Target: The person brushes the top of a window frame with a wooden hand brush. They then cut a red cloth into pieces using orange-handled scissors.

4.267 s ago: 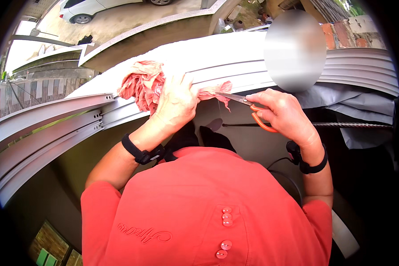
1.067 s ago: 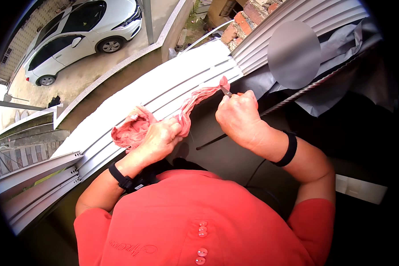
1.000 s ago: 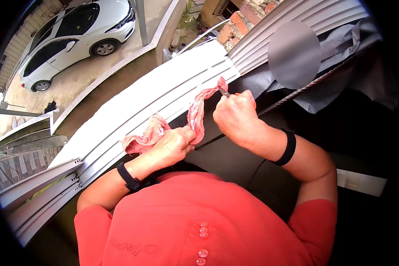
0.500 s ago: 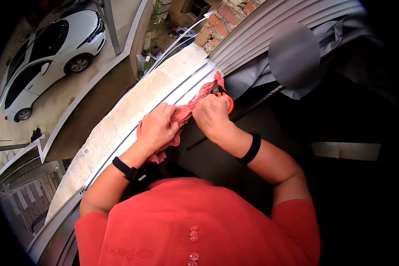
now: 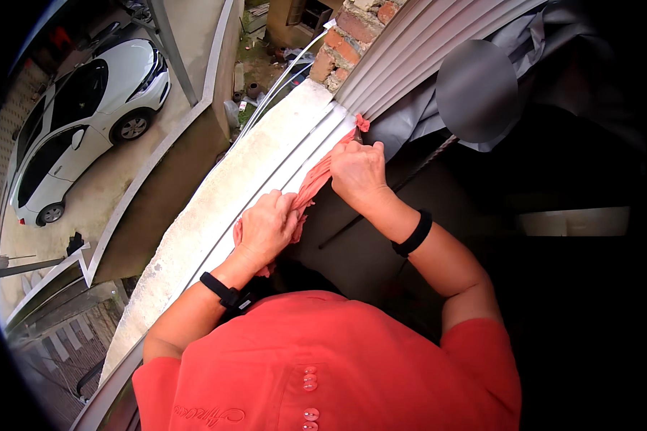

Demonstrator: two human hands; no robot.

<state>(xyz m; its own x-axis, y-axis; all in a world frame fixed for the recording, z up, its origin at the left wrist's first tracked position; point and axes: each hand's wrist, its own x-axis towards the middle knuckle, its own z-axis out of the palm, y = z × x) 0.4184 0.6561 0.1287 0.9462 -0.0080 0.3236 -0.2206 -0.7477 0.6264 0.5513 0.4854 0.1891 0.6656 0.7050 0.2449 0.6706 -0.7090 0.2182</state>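
A pinkish-red cloth, twisted lengthwise, lies along the white sliding-window track. My left hand is closed around its nearer part, with loose folds hanging out under the fingers. Farther up, near the track's far corner, my right hand is a fist over the cloth. It grips a pair of scissors; only the dark blades show just beyond the fingers, and the orange handles are hidden. The cloth's far end bunches up at the corner, past the blades.
Outside the concrete ledge stand a low wall and a parked white car. Brickwork meets a ribbed panel at the far corner. Grey sheeting and a twisted rod are on the right.
My right hand has moved slightly up and right and turned, covering the orange scissor handles. My left hand has also shifted right, and the cloth between them looks straighter. The whole view has shifted a little.
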